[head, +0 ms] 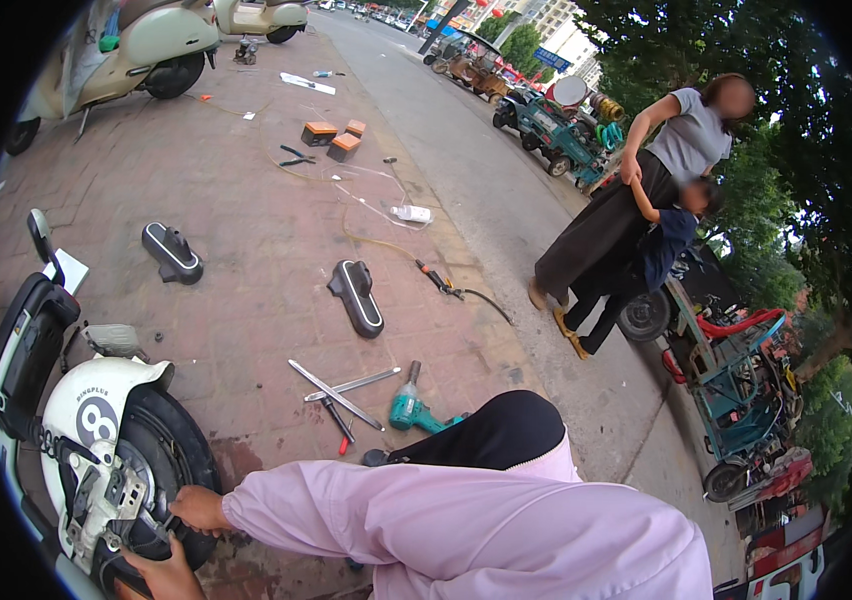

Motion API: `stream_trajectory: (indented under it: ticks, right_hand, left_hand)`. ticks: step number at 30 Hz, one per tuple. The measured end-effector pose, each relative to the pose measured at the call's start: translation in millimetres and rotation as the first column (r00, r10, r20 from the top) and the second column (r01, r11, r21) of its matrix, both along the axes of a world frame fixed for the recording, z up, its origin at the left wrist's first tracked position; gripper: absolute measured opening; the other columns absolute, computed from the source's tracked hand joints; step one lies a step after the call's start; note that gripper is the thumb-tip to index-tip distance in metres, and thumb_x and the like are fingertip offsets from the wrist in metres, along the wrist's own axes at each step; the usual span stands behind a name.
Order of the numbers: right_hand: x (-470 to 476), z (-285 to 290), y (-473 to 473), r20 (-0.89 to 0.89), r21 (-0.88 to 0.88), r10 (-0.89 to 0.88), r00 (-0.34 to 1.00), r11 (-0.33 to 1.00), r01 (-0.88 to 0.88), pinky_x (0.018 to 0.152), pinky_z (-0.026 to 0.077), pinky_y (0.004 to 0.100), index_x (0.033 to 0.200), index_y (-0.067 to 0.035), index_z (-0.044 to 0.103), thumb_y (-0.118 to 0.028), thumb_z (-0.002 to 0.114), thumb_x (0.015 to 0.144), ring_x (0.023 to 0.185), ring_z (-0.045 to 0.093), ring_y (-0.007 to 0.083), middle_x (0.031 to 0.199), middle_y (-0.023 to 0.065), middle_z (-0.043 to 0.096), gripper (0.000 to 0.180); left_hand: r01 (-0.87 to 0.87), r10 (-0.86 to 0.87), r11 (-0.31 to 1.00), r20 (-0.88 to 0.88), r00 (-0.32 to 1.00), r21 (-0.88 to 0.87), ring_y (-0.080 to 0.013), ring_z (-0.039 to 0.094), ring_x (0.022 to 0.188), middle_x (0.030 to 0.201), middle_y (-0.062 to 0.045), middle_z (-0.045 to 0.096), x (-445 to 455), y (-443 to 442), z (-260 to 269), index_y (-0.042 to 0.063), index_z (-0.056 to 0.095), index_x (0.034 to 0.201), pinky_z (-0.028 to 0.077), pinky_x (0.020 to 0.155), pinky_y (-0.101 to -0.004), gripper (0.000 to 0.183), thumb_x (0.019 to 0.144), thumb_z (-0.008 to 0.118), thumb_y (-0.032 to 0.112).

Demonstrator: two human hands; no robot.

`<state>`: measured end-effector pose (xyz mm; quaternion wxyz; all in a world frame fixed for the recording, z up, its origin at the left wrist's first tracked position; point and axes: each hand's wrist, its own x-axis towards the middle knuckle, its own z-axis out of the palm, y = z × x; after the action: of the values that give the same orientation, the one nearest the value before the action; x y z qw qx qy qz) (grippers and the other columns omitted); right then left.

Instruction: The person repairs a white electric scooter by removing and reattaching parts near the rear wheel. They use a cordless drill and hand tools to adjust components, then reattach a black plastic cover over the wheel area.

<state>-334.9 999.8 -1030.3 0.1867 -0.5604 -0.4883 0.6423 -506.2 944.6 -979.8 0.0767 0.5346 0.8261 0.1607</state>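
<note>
A scooter wheel with a black tyre (182, 450) stands at the lower left, under a white fender (107, 382) with a round number badge. A metal bracket (122, 491) crosses the wheel's hub. My right hand (197, 510), at the end of a pink sleeve, has its fingers closed on a small metal part beside the hub; what part it is cannot be told. My left hand (163, 574) is just below, thumb raised against the lower tyre and bracket; its other fingers are partly hidden.
A teal cordless impact wrench (411, 411), crossed metal tyre levers (343, 397) and a red-and-black-handled tool (337, 426) lie on the paving. Beyond are two black covers (357, 298), an air hose gun (437, 279), pliers (298, 156) and orange-topped boxes (343, 146). Two people stand at right near cargo tricycles (741, 382).
</note>
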Motion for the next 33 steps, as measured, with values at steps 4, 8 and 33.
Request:
stream_trajectory:
  ticks: [4,8,33]
  right_hand:
    - [-11,40,3,-0.026,-0.185,-0.082,0.996,0.98,0.076,0.034,0.043,0.0367,0.087,-0.001,0.057,-0.042,0.05,0.097,0.045,0.056,0.0228,0.066,0.0088,0.054,0.043]
    - [-18,38,3,-0.031,-0.108,-0.068,0.997,0.992,0.065,0.035,0.044,0.0383,0.087,0.002,0.058,-0.05,0.047,0.101,0.043,0.056,0.0231,0.068,0.0126,0.059,0.055]
    - [-11,48,-7,-0.162,-0.148,-0.105,0.981,0.986,0.081,0.042,0.039,0.0345,0.062,-0.009,0.049,-0.066,0.044,0.1,0.043,0.04,0.0163,0.056,0.0011,0.043,0.068]
  left_hand:
    - [-0.058,0.058,0.998,-0.001,0.998,0.007,-0.0413,0.068,0.103,0.131,-0.023,0.064,-11,-2,5,0.012,0.029,0.156,0.056,0.079,-0.0471,0.101,0.077,0.08,0.049]
    - [-0.053,0.051,0.993,0.021,0.998,0.101,-0.041,0.068,0.106,0.131,-0.023,0.064,-26,-2,-10,0.012,0.029,0.155,0.056,0.08,-0.0471,0.102,0.075,0.082,0.046]
    - [-0.002,-0.035,0.955,0.12,0.992,0.296,-0.0467,0.058,0.115,0.126,-0.03,0.061,-15,-4,-1,-0.003,0.036,0.148,0.046,0.1,-0.0476,0.105,0.065,0.09,0.031]
